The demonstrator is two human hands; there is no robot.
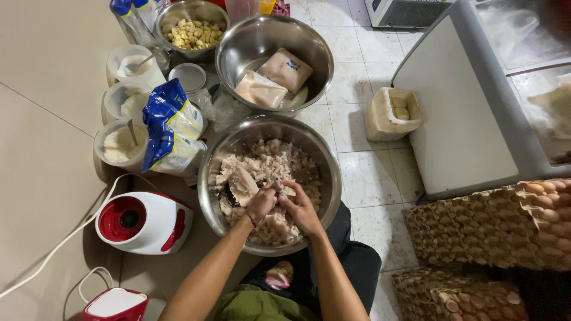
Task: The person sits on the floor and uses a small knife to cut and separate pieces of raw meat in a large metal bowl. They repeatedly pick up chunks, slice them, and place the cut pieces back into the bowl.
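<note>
So over on the far left there's a red and white electric grinder base on the floor, then a row of round plastic tubs of white powder and a crumpled blue and white plastic bag leaning on them. Next is the big round steel bowl of pale chopped meat chunks, right in front of the person's knees. Most of what's in it looks already cut small, but one larger pale slab lies uncut by the left hand, long axis running roughly toward the top of the frame, tilted a bit left. Left hand and right hand are pressed together over the chunks, fingers curled, pinching a piece between them; can't tell if there's a blade in there. Behind sits another steel bowl with two sealed pale packets, and way right are brown cardboard egg trays
</note>
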